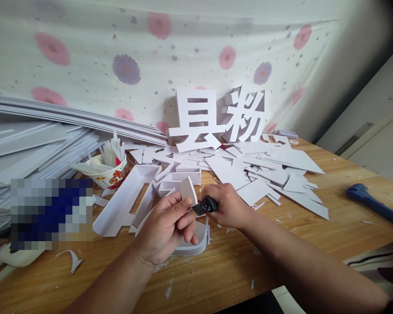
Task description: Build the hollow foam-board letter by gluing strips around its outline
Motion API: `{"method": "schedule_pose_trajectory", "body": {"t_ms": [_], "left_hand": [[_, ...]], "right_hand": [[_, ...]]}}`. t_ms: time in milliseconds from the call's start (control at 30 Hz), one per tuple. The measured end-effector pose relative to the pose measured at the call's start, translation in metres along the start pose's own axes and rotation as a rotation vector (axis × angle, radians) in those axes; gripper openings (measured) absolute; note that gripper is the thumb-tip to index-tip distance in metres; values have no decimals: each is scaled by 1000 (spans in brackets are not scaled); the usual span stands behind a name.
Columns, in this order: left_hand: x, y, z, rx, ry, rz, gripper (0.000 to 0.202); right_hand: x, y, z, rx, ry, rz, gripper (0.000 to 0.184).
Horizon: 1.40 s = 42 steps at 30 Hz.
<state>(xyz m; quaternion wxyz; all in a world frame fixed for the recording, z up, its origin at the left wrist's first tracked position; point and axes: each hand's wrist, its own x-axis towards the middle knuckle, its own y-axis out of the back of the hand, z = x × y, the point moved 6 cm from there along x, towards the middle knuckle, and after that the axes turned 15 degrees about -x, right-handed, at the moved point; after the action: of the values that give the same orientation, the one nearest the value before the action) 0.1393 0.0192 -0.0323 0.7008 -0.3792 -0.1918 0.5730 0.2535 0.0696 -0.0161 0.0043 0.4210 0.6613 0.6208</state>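
Observation:
My left hand (170, 222) pinches a small white foam board piece (188, 190) between thumb and fingers, holding it up over the table. Wrapped around a black utility knife (205, 205), my right hand (227, 203) is close beside it. The knife's front end meets the lower right edge of the piece. Below and behind my left hand lies a hollow white foam board character (118, 207) with raised side walls; my hand covers part of it. A rounded corner (199, 246) of white board shows under my fingers.
Two white standing characters (198, 117) lean near the flowered curtain (196, 52). White offcuts (258, 170) are heaped behind my right hand. A paper bowl (109, 174) holds strips, stacked boards (26, 144) lie left, and a blue-handled tool (373, 203) lies right. Shavings dot the wooden table (301, 235).

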Motion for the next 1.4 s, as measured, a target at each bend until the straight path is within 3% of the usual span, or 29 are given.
{"method": "schedule_pose_trajectory", "body": {"t_ms": [367, 733, 933, 1033, 1233, 1400], "left_hand": [[-3, -4, -3, 15, 58, -56, 30], [-3, -7, -6, 22, 120, -134, 26], [-8, -15, -24, 92, 208, -244, 30], [-6, -13, -22, 84, 143, -198, 30], [-4, -12, -9, 20, 49, -126, 29], [-5, -13, -12, -5, 98, -173, 27]], "right_hand": [[1, 1, 1, -35, 17, 17, 5], [2, 2, 4, -98, 6, 115, 17], [5, 4, 33, 22, -193, 187, 15], [4, 6, 40, 45, -251, 234, 15], [2, 0, 11, 65, 3, 118, 6], [1, 0, 7, 40, 23, 110, 9]]}}
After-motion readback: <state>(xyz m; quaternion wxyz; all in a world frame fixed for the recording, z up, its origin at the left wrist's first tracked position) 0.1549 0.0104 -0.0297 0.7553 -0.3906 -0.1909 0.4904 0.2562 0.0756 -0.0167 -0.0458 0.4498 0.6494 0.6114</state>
